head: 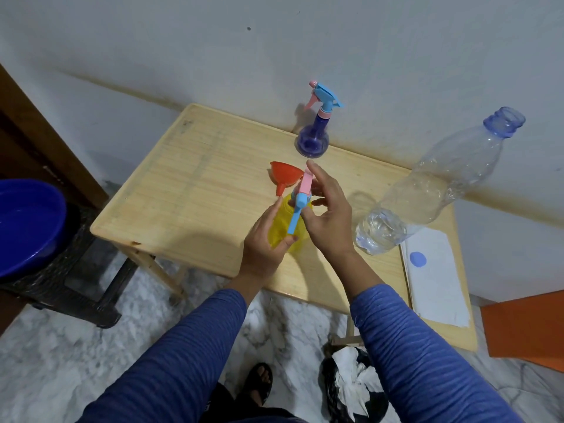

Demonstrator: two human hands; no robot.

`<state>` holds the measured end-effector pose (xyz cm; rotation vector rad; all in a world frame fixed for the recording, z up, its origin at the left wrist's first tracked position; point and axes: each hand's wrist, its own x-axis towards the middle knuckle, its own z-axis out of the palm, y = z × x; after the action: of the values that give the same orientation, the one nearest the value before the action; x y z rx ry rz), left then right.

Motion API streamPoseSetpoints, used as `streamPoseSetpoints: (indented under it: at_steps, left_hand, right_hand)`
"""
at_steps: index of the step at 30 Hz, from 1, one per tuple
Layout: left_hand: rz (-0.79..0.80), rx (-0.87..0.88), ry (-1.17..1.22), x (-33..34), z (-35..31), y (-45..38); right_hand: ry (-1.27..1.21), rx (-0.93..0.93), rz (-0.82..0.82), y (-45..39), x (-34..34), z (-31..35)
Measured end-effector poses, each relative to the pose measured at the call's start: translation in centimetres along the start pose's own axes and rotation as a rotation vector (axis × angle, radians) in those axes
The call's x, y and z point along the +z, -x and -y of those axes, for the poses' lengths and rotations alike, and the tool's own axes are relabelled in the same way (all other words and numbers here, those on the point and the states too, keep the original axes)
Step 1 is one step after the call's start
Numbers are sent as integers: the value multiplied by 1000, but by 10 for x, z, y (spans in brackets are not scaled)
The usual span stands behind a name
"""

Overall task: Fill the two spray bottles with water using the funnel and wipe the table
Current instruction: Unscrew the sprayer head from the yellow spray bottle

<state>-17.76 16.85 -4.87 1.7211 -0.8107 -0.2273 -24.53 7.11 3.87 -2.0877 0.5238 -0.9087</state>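
Observation:
A yellow spray bottle point(283, 230) stands near the middle of the wooden table point(189, 190). My left hand point(262, 242) grips its body. My right hand point(328, 212) is closed around its blue and pink spray head point(300, 196) at the neck. A red funnel point(285, 175) lies on its side just behind the yellow bottle. A purple spray bottle point(312, 138) with its blue and pink head on stands at the table's far edge. A large clear water bottle point(433, 184), uncapped, stands at the right with a little water at its bottom.
White paper towels point(436, 279) with a blue cap point(417, 259) on them lie at the table's right end. A blue basin point(27, 227) rests on a dark stool at the left. A bin with crumpled paper point(354, 386) sits on the floor below. A wall runs behind the table.

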Motion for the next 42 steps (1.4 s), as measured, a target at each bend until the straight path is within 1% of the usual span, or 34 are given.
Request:
streamPoseSetpoints:
  at_steps: [5, 9, 14, 21, 26, 28, 31, 37, 42]
  left_hand:
    - [4, 29, 0, 0, 2, 0]
    - [-7, 24, -5, 1, 4, 0]
    - [0, 32, 0, 1, 4, -1]
    - [-5, 35, 7, 0, 3, 0]
    - [12, 10, -10, 1, 6, 0]
    - [7, -11, -26, 1, 7, 0]
    - [2, 8, -31, 1, 7, 0]
    - [9, 7, -2, -1, 2, 0]
    - [15, -5, -18, -1, 5, -1]
  right_hand:
    - [-34, 2, 87, 2, -5, 3]
    - [-10, 3, 66, -3, -6, 4]
    - [-20, 22, 156, -1, -11, 1]
    - [-30, 33, 194, -3, -12, -1]
    - [-78, 0, 165, -4, -10, 4]
    - [-76, -16, 120, -9, -8, 10]
    - [-86, -53, 57, -24, -6, 22]
    - [-18, -103, 77, -65, -8, 48]
    - [42, -116, 47, -99, -14, 62]
